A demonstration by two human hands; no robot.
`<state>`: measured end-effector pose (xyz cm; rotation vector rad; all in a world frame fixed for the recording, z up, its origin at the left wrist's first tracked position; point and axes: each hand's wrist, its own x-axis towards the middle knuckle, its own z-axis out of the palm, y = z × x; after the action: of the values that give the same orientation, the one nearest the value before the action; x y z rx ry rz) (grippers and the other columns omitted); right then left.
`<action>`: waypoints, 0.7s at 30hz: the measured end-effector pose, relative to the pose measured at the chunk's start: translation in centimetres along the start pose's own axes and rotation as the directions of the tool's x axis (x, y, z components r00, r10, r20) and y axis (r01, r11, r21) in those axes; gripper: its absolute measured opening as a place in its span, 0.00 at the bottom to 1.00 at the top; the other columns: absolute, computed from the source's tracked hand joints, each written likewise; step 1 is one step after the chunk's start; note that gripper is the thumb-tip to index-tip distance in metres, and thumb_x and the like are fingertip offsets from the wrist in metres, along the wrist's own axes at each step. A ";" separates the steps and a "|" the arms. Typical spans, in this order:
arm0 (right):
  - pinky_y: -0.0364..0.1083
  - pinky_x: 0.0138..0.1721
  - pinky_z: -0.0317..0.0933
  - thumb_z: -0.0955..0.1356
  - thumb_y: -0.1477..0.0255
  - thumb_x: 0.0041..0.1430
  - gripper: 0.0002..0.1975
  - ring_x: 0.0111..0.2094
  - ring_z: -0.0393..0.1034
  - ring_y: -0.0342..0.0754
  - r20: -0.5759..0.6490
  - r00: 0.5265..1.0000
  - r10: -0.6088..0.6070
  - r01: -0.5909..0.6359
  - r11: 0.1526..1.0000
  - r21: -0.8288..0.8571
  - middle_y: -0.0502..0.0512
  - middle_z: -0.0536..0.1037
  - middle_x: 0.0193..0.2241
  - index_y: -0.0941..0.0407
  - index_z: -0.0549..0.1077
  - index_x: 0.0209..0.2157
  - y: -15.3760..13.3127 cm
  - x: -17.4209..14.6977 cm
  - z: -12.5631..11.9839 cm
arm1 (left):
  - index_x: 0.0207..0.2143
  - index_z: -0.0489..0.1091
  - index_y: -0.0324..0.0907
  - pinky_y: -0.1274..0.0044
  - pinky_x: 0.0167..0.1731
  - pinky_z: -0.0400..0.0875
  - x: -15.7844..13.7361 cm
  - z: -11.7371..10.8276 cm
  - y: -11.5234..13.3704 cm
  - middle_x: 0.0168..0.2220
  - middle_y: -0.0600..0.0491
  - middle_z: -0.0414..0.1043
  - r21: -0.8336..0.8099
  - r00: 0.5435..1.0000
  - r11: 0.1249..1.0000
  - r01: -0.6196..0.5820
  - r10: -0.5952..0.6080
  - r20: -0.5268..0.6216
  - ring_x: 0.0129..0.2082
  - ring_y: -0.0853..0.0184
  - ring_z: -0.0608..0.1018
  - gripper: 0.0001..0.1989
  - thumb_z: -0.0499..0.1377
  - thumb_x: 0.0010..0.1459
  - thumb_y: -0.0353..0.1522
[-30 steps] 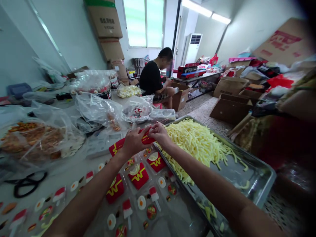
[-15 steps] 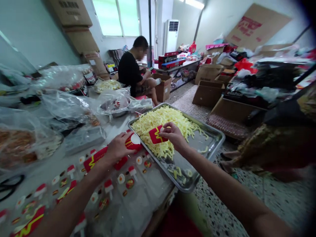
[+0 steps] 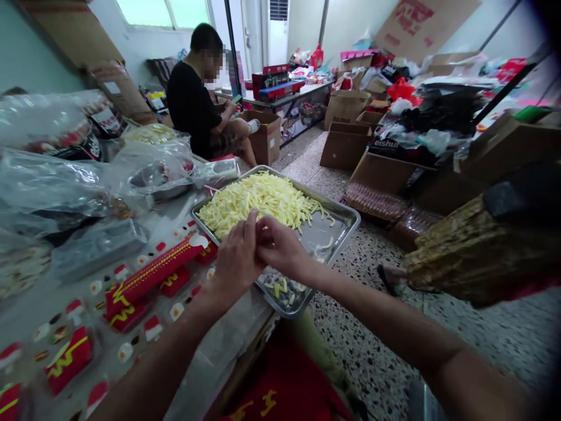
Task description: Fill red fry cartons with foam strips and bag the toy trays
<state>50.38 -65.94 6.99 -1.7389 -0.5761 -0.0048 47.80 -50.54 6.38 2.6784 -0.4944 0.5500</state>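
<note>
At six o'clock of the yellow fries [image 3: 263, 196], the left hand [image 3: 239, 257] and right hand [image 3: 283, 245] have met, fingertips bunched nearly closed; I can't tell what they hold. Left behind at nine o'clock, the red cartons [image 3: 153, 269] suggest two-handed finger work now.

I count my own two, one left hand [image 3: 239, 260] and one right hand [image 3: 287, 251], then one metal tray [image 3: 322, 231], one heap of pale yellow fries [image 3: 263, 202] too many to number, one long red stack [image 3: 153, 266] and at least five single red cartons [image 3: 68, 359]. I also make out at least six popsicle pieces [image 3: 74, 310] and six fried-egg pieces [image 3: 125, 352], others being too small or blurred to count. Around me are two other people, one in black [image 3: 188, 99], one in patterned cloth [image 3: 456, 251].
</note>
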 end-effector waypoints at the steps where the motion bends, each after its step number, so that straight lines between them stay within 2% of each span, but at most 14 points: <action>1: 0.45 0.34 0.65 0.67 0.77 0.57 0.10 0.32 0.74 0.47 0.004 1.000 -0.014 0.014 0.998 -0.060 0.47 0.80 0.32 0.52 0.71 0.41 0.4 -0.5 -0.6 | 0.67 0.47 0.41 0.62 0.54 0.70 -0.3 0.4 -0.3 0.56 0.39 0.68 0.011 0.998 0.998 0.057 -0.057 0.013 0.56 0.49 0.73 0.43 0.64 0.52 0.31; 3: 0.47 0.36 0.64 0.68 0.72 0.60 0.06 0.34 0.74 0.48 -0.072 0.997 -0.029 0.011 0.968 -0.249 0.51 0.81 0.34 0.53 0.76 0.39 1.8 -1.3 -3.3 | 0.64 0.50 0.42 0.62 0.49 0.73 -1.5 0.7 -2.2 0.56 0.40 0.67 0.017 0.975 0.975 0.220 -0.221 0.036 0.54 0.47 0.74 0.43 0.66 0.49 0.33; 5: 0.48 0.35 0.63 0.70 0.69 0.59 0.06 0.32 0.73 0.50 -0.233 0.972 0.001 -0.112 0.881 -0.461 0.54 0.81 0.32 0.54 0.80 0.34 3.9 -1.8 -6.8 | 0.62 0.52 0.43 0.62 0.45 0.75 -2.8 0.3 -4.6 0.54 0.41 0.69 -0.002 0.919 0.920 0.392 -0.391 0.044 0.50 0.48 0.77 0.43 0.68 0.46 0.36; 6: 0.48 0.35 0.62 0.70 0.70 0.58 0.05 0.31 0.72 0.50 -0.273 0.961 0.046 -0.187 0.834 -0.519 0.54 0.81 0.31 0.54 0.80 0.33 4.9 -2.0 -8.3 | 0.61 0.52 0.43 0.63 0.43 0.75 -3.4 0.0 -5.6 0.53 0.42 0.70 -0.028 0.894 0.894 0.447 -0.445 0.046 0.48 0.49 0.78 0.43 0.68 0.45 0.37; 7: 0.48 0.35 0.62 0.70 0.71 0.58 0.05 0.31 0.73 0.51 -0.263 0.961 0.081 -0.221 0.796 -0.563 0.55 0.81 0.30 0.54 0.81 0.32 5.9 -2.2 -9.4 | 0.60 0.52 0.43 0.63 0.42 0.76 -3.8 -0.3 -6.2 0.52 0.43 0.71 -0.063 0.880 0.878 0.475 -0.473 0.042 0.46 0.50 0.79 0.43 0.68 0.44 0.38; 9: 0.47 0.36 0.62 0.69 0.73 0.58 0.06 0.32 0.73 0.50 -0.134 0.983 0.122 -0.180 0.750 -0.636 0.55 0.81 0.31 0.54 0.82 0.33 7.2 -2.6 -10.0 | 0.59 0.54 0.44 0.63 0.44 0.76 -4.2 -0.9 -6.4 0.52 0.44 0.70 -0.135 0.895 0.885 0.445 -0.444 0.039 0.46 0.52 0.79 0.43 0.69 0.43 0.39; 12: 0.45 0.36 0.60 0.67 0.76 0.62 0.11 0.35 0.74 0.48 0.154 0.982 0.110 0.036 0.690 -0.723 0.56 0.81 0.36 0.53 0.82 0.39 8.0 -2.5 -8.5 | 0.58 0.57 0.45 0.63 0.53 0.73 -4.0 -1.3 -5.2 0.55 0.45 0.68 -0.189 0.957 0.939 0.288 -0.287 0.034 0.52 0.53 0.76 0.39 0.69 0.45 0.38; 15: 0.44 0.35 0.58 0.66 0.81 0.60 0.19 0.37 0.73 0.47 0.404 0.907 0.116 0.239 0.649 -0.723 0.54 0.80 0.39 0.49 0.80 0.48 8.4 -1.1 -7.3 | 0.61 0.58 0.48 0.62 0.58 0.69 -4.0 -1.4 -4.1 0.58 0.48 0.68 -0.182 0.978 0.961 0.209 -0.203 0.051 0.56 0.54 0.74 0.38 0.68 0.48 0.38; 17: 0.44 0.37 0.58 0.68 0.82 0.57 0.21 0.38 0.72 0.46 0.536 0.835 0.123 0.329 0.669 -0.666 0.53 0.80 0.39 0.47 0.79 0.49 8.8 0.2 -7.3 | 0.62 0.57 0.49 0.63 0.58 0.70 -4.5 -1.4 -4.1 0.58 0.49 0.68 -0.184 0.976 0.959 0.215 -0.204 0.076 0.56 0.54 0.74 0.39 0.68 0.49 0.38; 19: 0.44 0.38 0.58 0.70 0.83 0.54 0.20 0.36 0.71 0.46 0.606 0.783 0.139 0.348 0.709 -0.613 0.51 0.80 0.36 0.46 0.80 0.43 9.2 1.4 -7.5 | 0.62 0.57 0.51 0.63 0.57 0.71 -5.0 -1.2 -4.3 0.58 0.50 0.69 -0.198 0.973 0.954 0.224 -0.206 0.109 0.55 0.55 0.75 0.39 0.68 0.49 0.37; 21: 0.43 0.37 0.58 0.70 0.83 0.52 0.17 0.33 0.70 0.45 0.626 0.760 0.175 0.307 0.751 -0.584 0.49 0.80 0.32 0.47 0.81 0.36 9.3 2.3 -7.5 | 0.62 0.57 0.51 0.63 0.56 0.72 -5.6 -0.8 -4.5 0.58 0.50 0.69 -0.221 0.966 0.945 0.241 -0.212 0.148 0.55 0.55 0.76 0.40 0.69 0.49 0.38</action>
<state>58.17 -73.15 1.13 -2.4300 -1.2843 0.4148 44.55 -44.80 3.40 2.5018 -0.2580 0.2441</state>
